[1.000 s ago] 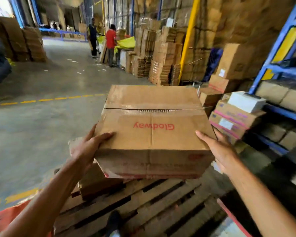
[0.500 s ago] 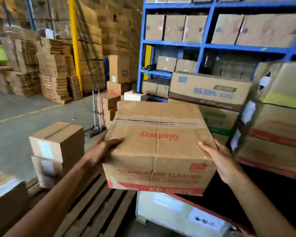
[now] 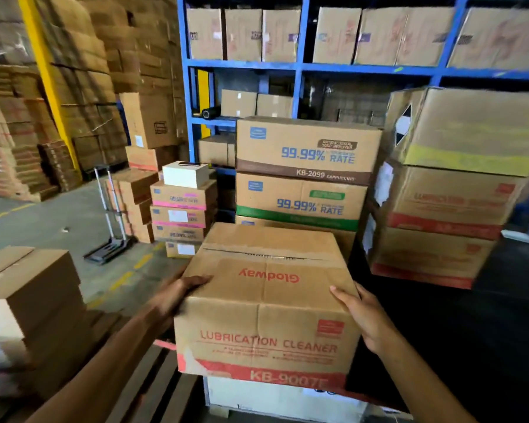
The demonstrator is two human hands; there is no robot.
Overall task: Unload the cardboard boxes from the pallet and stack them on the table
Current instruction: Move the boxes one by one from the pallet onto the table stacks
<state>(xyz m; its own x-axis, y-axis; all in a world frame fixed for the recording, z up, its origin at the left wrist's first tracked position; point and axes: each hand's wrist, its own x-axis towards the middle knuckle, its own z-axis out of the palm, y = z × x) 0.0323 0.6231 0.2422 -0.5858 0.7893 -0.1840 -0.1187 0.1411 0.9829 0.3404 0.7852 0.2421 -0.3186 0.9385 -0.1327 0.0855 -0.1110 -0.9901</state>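
A creased, dull-brown cardboard box [image 3: 266, 303], with "Glodway" on its taped top flaps and "LUBRICATION CLEANER" above a red band on its near face, is held in the air between both hands. The left hand [image 3: 177, 294] clasps its left side, fingers curled over the top edge; the right hand [image 3: 364, 312] lies flat against its right side, thumb on the top.

Half a second ago the box sat lower in view over the pallet [image 3: 153, 389]; now the view has swung right and the box faces the black table [image 3: 501, 331]. The slatted wooden pallet lies near left.

On the table's far side stand stacked boxes [image 3: 440, 215] with red bands, and "99.99% RATE" cartons [image 3: 303, 172] rise just beyond the held box. Behind them stands a blue rack [image 3: 300, 68]; a hand truck [image 3: 110, 233] stands far left on the concrete floor.
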